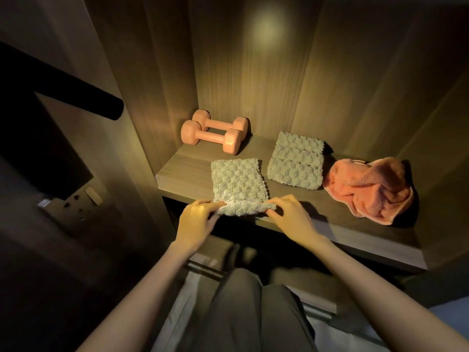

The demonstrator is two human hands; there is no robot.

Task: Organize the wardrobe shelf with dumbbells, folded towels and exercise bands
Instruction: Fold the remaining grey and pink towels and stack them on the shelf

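1. The shelf (pixel 185 171) is a wooden board inside a wardrobe. A warm light falls on it from above, and the room around it is dark.
2. A grey towel (pixel 238 181) lies flat at the front of the shelf, a little left of the middle. Its near edge is bunched up and reaches over the front edge of the shelf.
3. The left hand (pixel 199 215) pinches the near left corner of this towel, with its fingers curled on the cloth.
4. The right hand (pixel 286 213) pinches the near right corner in the same way. The bunched edge runs between the two hands.
5. Two pink dumbbells (pixel 212 137) lie in the back left corner of the shelf, close to the side wall. They lie parallel, one just behind the other, and are apart from the grey towel.
6. A folded towel (pixel 295 163) of the same grey cloth lies in the middle of the shelf, just beside the grey towel, to the right and further back. It shows several layers, and I cannot tell whether it is one piece or more.
7. A pink towel (pixel 370 189) lies in a crumpled heap at the right. Its left edge is just beside the folded towel.
8. At the left, outside the wardrobe, there is a black rod (pixel 76 95) and below it a wall socket (pixel 76 201).
9. At the bottom are the person's legs in grey trousers (pixel 253 313).
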